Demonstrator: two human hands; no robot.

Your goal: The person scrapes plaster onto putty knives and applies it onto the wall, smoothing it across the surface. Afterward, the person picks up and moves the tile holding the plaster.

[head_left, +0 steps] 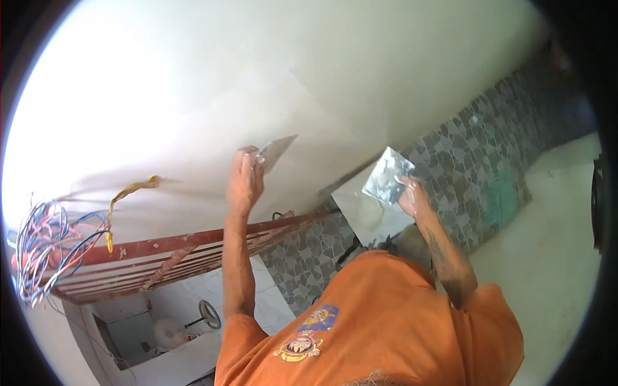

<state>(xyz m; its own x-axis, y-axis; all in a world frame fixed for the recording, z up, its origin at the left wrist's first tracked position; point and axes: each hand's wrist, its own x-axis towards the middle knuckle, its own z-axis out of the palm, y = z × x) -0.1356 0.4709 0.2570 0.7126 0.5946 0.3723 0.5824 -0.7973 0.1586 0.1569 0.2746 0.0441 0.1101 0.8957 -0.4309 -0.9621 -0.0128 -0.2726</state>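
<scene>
My left hand [245, 180] is raised beside a pale wall [257, 71], fingers closed round a putty knife [279, 150]. Its thin blade points up and to the right, close to the wall; I cannot tell whether it touches. Lower and to the right, my right hand [415, 197] grips the edge of a square metal plate [387, 175] smeared with white putty. Whether that plate has a handle is hidden by the fingers. White smears also show on my right hand.
A red metal railing [164, 249] runs along the wall's base at the left, near a tangle of coloured wires [55, 248] and a yellow sleeve [132, 188]. Stone-patterned tiles [450, 154] cover the floor. Below stand a white fan [170, 333] and a steering-wheel-like ring [209, 314].
</scene>
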